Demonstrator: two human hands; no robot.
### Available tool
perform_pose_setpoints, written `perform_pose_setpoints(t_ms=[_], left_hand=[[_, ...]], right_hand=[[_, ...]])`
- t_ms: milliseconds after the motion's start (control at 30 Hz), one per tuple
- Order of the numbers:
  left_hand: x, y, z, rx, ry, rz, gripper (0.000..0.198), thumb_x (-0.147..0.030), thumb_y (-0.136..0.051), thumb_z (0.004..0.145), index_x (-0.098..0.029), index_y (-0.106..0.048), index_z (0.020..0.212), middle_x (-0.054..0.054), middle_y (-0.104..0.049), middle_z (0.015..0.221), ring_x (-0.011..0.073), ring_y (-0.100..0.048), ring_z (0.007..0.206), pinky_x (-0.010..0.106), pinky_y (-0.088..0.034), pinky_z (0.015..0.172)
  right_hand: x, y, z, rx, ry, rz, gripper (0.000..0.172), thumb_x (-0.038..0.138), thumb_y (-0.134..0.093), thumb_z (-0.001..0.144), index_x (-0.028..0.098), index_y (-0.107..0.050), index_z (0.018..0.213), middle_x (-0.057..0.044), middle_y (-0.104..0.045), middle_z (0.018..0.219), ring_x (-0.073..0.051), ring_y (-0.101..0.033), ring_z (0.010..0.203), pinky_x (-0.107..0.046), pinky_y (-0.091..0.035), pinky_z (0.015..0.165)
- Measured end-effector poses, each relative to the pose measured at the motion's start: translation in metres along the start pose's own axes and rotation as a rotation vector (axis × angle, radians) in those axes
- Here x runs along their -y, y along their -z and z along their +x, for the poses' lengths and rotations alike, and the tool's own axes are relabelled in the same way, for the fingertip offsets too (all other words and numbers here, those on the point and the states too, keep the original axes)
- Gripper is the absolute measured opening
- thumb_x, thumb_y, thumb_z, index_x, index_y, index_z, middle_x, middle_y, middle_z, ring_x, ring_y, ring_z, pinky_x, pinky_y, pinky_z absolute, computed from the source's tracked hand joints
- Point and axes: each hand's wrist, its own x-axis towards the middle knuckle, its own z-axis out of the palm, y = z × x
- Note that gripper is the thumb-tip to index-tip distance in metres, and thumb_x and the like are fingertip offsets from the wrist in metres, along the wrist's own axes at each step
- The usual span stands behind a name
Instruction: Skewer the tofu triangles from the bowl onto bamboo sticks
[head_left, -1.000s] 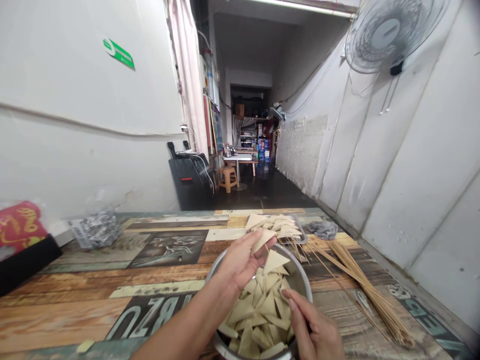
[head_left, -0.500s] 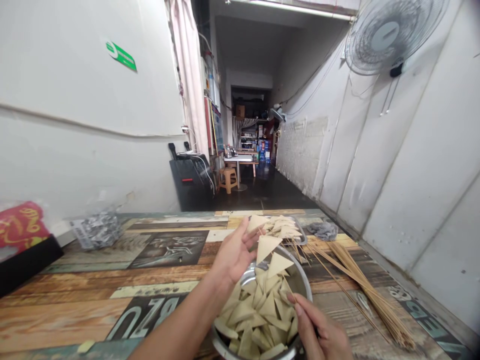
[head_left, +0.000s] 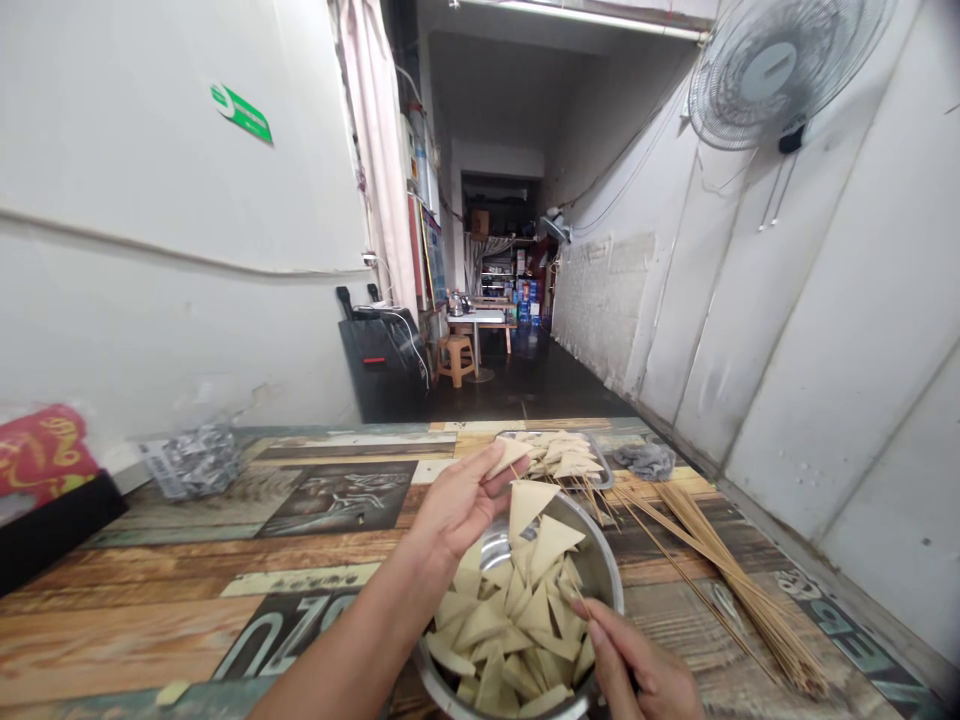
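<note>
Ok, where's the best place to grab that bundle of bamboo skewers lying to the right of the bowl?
Probably around the middle of the bamboo skewers, where they lie packed together; strays fan out towards the bowl. Come from above, fingers across the sticks: they lie flat on the table, and a mid grip should keep the long bundle level.
</note>
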Motion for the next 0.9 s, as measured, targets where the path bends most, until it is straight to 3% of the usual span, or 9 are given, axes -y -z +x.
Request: perform_pose_setpoints(t_ms=[300,733,900], left_hand=[[0.004,-0.002,-0.002,-0.006,-0.015,-0.011,0.008,-0.010,-0.058,0.075,-0.010,-0.058,0.083,0.013,-0.067,0.089,0.0238,-0.064,0.086,0.038,-0.055,0.066],[0.005,-0.004,-0.003,-0.012,0.004,-0.015,0.011,-0.011,-0.058,0.076,-0.007,-0.058,0.087,0.014,-0.068,0.082,0.0194,-0.066,0.073,0.034,-0.055,0.067],[0.005,-0.004,-0.002,-0.008,0.023,-0.001,0.015,-0.013,-0.059,0.075,-0.008,-0.057,0.089,0.014,-0.068,0.080,0.0198,-0.066,0.070,0.034,-0.054,0.067]], right_hand=[[0.000,-0.001,-0.002,-0.007,-0.005,-0.050,0.027,0.038,-0.051,0.084,0.022,-0.070,0.092,-0.004,-0.075,0.081,-0.016,-0.071,0.070,-0.017,-0.056,0.065],[0.007,-0.003,0.004,-0.005,-0.046,-0.024,0.023,0.033,-0.054,0.083,0.020,-0.070,0.092,-0.005,-0.074,0.084,-0.016,-0.071,0.074,-0.017,-0.054,0.071],[0.006,0.000,0.009,0.063,0.006,-0.058,0.021,0.028,-0.052,0.084,0.020,-0.068,0.095,-0.005,-0.074,0.087,-0.016,-0.070,0.077,-0.018,-0.055,0.071]])
